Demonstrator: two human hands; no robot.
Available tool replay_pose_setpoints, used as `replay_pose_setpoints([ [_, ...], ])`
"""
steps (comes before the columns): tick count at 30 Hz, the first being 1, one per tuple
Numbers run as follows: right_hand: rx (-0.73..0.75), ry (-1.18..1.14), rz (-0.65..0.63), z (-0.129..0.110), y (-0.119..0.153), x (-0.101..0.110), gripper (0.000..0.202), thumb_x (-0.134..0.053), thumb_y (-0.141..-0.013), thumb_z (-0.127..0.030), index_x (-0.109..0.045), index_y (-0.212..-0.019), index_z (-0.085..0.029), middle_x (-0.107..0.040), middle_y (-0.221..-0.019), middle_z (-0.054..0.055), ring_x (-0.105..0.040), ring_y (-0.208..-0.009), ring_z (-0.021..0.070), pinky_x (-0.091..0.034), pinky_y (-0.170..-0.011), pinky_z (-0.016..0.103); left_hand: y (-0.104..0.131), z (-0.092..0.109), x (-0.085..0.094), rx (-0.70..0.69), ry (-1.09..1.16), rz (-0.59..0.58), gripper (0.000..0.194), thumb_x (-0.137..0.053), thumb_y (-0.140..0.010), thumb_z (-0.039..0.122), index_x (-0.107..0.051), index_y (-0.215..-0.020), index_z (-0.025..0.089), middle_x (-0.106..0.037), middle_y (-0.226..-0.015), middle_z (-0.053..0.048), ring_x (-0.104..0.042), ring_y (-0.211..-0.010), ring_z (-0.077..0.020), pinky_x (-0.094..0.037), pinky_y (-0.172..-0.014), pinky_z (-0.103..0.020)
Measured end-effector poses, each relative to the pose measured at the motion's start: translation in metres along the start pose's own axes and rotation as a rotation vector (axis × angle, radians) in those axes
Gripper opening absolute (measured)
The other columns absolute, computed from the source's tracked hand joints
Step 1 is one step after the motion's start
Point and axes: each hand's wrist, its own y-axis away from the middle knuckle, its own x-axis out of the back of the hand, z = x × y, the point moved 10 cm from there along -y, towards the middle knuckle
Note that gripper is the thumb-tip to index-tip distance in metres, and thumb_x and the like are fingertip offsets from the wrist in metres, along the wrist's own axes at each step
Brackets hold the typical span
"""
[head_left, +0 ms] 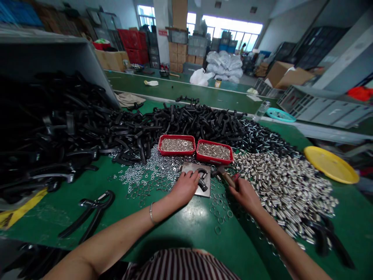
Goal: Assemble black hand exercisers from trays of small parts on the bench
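Note:
My left hand point(186, 186) rests at the left edge of a small metal plate point(206, 190), its fingers closed on a black curved part point(202, 183) that lies there. Some of the part is hidden under the fingers. My right hand point(244, 194) is wrapped round the wooden handle of a hammer point(228, 179). The hammer's head is just right of the plate, apart from the black part. Behind the plate stand two red trays, the left tray point(176, 153) and the right tray point(215, 160), both full of tiny metal pieces.
Metal rings point(142, 182) are scattered left of the plate. Silver cylinders point(282, 182) are heaped at the right. Black parts point(201, 120) pile up behind and spill from a grey bin point(99, 74). A yellow lid point(330, 165) sits at the right edge; a two-armed black part point(97, 212) lies front left.

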Motion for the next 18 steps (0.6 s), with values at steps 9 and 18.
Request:
replay_pose_setpoints([
  [9,0.151,-0.239,0.02,-0.04,-0.004,0.03,0.008,-0.047,-0.092,-0.029,-0.051,-0.09,-0.023,-0.061,-0.092,0.008,-0.059,-0.079,0.0216,-0.046,-0.068,0.032,-0.001,0.002,-0.001,0.0,0.025,0.013,0.048,-0.049,-0.095,0.029,-0.051,-0.138,0.01,-0.05,-0.145,-0.02,-0.051,-0.119,-0.0359,-0.044,-0.092,-0.052],
  [18,-0.171,-0.581,-0.195,0.011,0.021,-0.018,0.023,-0.051,-0.092,-0.042,-0.058,-0.099,-0.022,-0.066,-0.072,0.003,-0.061,-0.057,0.0204,-0.049,-0.052,0.032,-0.012,-0.048,0.015,0.21,0.714,0.033,0.062,-0.047,-0.095,0.029,-0.025,-0.152,0.018,-0.062,-0.13,-0.014,-0.063,-0.111,-0.0235,-0.05,-0.095,-0.037],
])
